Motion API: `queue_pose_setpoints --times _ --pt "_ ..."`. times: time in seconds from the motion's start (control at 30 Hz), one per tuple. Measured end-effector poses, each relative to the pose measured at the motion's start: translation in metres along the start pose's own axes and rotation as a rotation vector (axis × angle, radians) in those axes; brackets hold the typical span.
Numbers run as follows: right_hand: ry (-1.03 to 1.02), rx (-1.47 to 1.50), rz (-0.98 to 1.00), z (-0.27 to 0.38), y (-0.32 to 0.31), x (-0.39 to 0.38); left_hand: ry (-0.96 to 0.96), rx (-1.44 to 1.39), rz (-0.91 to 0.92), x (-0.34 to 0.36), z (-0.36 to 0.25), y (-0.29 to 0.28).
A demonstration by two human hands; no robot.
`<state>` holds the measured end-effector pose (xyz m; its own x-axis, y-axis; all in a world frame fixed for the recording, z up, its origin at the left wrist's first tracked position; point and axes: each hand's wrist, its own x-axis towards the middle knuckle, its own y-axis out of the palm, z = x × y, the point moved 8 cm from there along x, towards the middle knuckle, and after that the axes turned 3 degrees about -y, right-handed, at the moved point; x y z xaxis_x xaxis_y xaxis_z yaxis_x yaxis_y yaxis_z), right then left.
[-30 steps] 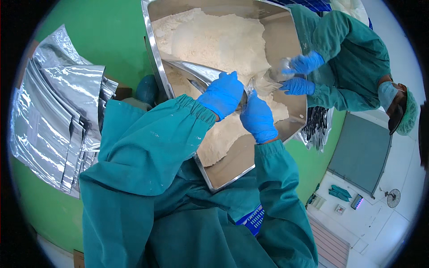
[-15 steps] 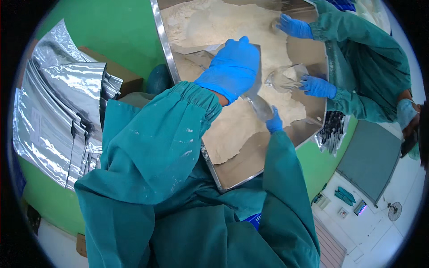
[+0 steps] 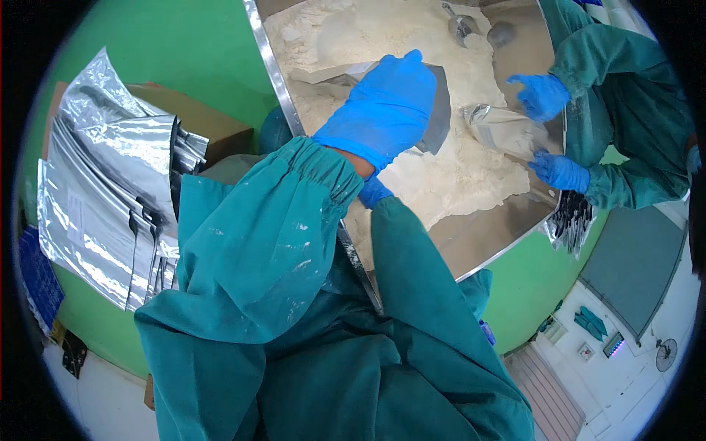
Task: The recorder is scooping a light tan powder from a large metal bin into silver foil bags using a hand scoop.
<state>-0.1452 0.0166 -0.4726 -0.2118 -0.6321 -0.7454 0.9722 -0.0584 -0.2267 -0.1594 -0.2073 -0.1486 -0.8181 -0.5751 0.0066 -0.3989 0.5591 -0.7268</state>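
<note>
Metal scoop (image 3: 434, 110) under left hand (image 3: 386, 110), fingers clamped on it, right hand (image 3: 373, 192) mostly hidden, grip unclear

We're looking at a food or powder packing plant, a clean production room by every sign: a big stainless steel trough (image 3: 471, 235) heaped with pale cream powder (image 3: 441, 173), stacks of silver foil pouches (image 3: 110, 191) waiting on a cardboard box (image 3: 198, 121), green-coated floor (image 3: 169, 59) all around (wipe-clean, glossy). Both workers wear teal gowns (image 3: 250, 250) and blue gloves (image 3: 386, 110), hygiene gear throughout.
</note>
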Motion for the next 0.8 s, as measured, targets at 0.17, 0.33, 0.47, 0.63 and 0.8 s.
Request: queue_pose_setpoints --times 0.17,0.33,0.47,0.63,0.8 --pt "-0.092 -0.401 0.155 0.052 -0.057 -0.046 0.203 0.027 -0.076 -0.003 -0.005 -0.008" --pt "-0.074 0.029 0.246 0.119 -0.13 -0.143 0.095 0.061 0.102 -0.001 -0.005 0.014" --pt "-0.061 -0.003 0.152 0.17 -0.194 -0.208 0.188 0.136 0.074 -0.011 -0.017 0.025" --pt "-0.109 -0.309 -0.052 0.23 -0.228 -0.229 0.168 0.151 0.07 -0.027 -0.031 0.05" --pt "-0.236 -0.966 -0.463 0.274 -0.183 -0.201 0.116 0.064 0.105 -0.023 -0.034 0.061"
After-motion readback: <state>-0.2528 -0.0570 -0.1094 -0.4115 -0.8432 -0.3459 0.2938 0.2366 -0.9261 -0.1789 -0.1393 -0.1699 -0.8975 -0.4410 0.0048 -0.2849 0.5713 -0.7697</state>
